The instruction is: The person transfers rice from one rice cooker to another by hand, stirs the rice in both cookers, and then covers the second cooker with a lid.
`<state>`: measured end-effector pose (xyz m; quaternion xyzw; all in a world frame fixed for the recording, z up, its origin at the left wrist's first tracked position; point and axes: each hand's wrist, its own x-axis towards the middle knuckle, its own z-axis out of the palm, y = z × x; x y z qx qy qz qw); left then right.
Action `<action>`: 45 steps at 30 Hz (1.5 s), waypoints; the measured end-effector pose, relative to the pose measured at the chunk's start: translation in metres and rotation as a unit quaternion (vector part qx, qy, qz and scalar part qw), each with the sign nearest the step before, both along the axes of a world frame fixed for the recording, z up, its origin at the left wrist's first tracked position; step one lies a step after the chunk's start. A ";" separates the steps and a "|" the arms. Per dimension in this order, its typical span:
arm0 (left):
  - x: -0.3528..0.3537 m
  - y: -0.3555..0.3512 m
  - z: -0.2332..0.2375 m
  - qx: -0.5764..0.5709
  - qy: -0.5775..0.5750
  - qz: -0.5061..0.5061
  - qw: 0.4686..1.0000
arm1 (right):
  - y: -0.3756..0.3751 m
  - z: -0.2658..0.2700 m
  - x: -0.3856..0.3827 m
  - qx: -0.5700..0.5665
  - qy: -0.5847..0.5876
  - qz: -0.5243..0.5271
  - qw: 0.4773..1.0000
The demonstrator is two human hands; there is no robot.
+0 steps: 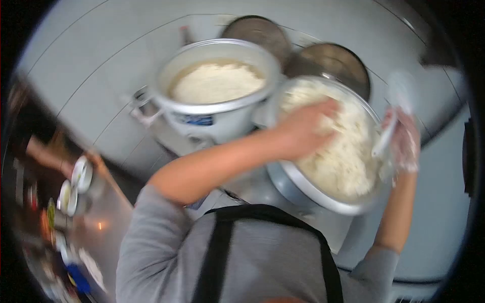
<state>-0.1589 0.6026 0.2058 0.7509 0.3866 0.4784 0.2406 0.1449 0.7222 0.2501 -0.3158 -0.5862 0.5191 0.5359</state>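
Observation:
My left hand (308, 129) is bare and reaches across into the right-hand pot (323, 197), its blurred fingers apart at the surface of the white rice (348, 161). At that pot's right rim, my right hand (405, 141) wears a clear plastic glove. Its fingers are closed around a white rice paddle (386, 136), which slants with its lower end over the pot's edge. A pale, translucent blurred shape rises above the gloved fingers. Rice fills most of the tilted-looking pot.
A white rice cooker (212, 123) with more rice stands to the left. Two round dark lids (331, 63) lean on the tiled wall behind. At far left, another person's hand (65, 169) is beside white bowls (82, 174) over a metal counter (103, 237).

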 end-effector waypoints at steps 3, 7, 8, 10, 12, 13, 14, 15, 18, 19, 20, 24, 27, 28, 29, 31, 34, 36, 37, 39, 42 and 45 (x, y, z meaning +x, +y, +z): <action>0.063 0.011 0.001 -0.015 0.040 0.001 0.999 | -0.019 -0.015 -0.042 0.081 0.084 0.003 0.993; 0.073 -0.003 0.007 -0.050 0.033 0.092 0.994 | -0.017 -0.021 -0.054 -0.053 0.170 0.140 0.974; 0.067 -0.006 0.007 -0.052 0.031 0.112 0.992 | -0.009 -0.024 -0.061 -0.024 0.128 0.151 0.980; 0.053 0.001 -0.006 -0.022 0.027 0.150 0.988 | -0.036 -0.016 -0.074 0.040 0.044 0.139 0.989; 0.007 0.014 -0.015 0.049 0.136 0.291 0.946 | -0.050 -0.005 -0.086 0.167 -0.128 0.042 0.977; -0.033 0.011 -0.018 0.110 0.123 0.285 0.944 | -0.042 0.001 -0.079 0.188 -0.213 0.038 0.958; -0.076 0.001 -0.016 0.117 0.257 0.306 0.909 | -0.035 0.005 -0.073 0.200 -0.300 0.028 0.932; -0.120 0.004 -0.037 0.163 0.254 0.385 0.872 | -0.009 -0.006 -0.054 0.184 -0.292 0.032 0.938; -0.205 -0.013 -0.035 0.025 0.176 0.492 0.852 | 0.026 -0.012 -0.042 0.239 -0.501 -0.083 0.828; -0.237 -0.008 -0.045 0.054 0.169 0.529 0.830 | 0.023 -0.003 -0.050 0.234 -0.536 -0.069 0.808; -0.253 -0.003 -0.051 0.084 0.137 0.562 0.811 | 0.024 0.001 -0.062 0.236 -0.575 -0.075 0.780; -0.288 0.013 -0.061 0.042 0.161 0.553 0.817 | 0.022 -0.031 -0.103 0.157 -0.568 -0.088 0.803; -0.296 0.027 -0.072 0.065 0.166 0.547 0.818 | -0.015 -0.016 -0.116 0.094 -0.595 -0.048 0.797; -0.296 0.031 -0.073 0.069 0.168 0.542 0.820 | -0.021 -0.020 -0.113 0.117 -0.598 -0.040 0.792; -0.296 0.033 -0.072 0.061 0.162 0.534 0.827 | -0.029 -0.028 -0.108 0.157 -0.601 -0.052 0.782; -0.291 0.033 -0.068 0.046 0.147 0.521 0.839 | -0.049 -0.043 -0.101 0.244 -0.606 -0.076 0.754; -0.304 0.037 -0.073 0.031 0.145 0.502 0.852 | -0.099 -0.062 -0.097 0.281 -0.623 -0.087 0.725; -0.298 0.033 -0.073 0.017 0.092 0.489 0.867 | -0.128 -0.069 -0.093 0.288 -0.622 -0.088 0.723; -0.297 0.032 -0.073 0.009 0.092 0.485 0.870 | -0.141 -0.068 -0.092 0.280 -0.618 -0.079 0.731; -0.300 0.030 -0.073 -0.008 0.094 0.478 0.873 | -0.152 -0.065 -0.086 0.289 -0.612 -0.076 0.732; -0.300 0.029 -0.077 0.004 0.089 0.485 0.870 | -0.157 -0.056 -0.069 0.314 -0.671 -0.118 0.661; -0.315 0.039 -0.089 0.017 0.075 0.474 0.877 | -0.121 -0.074 -0.039 0.291 -0.664 -0.175 0.667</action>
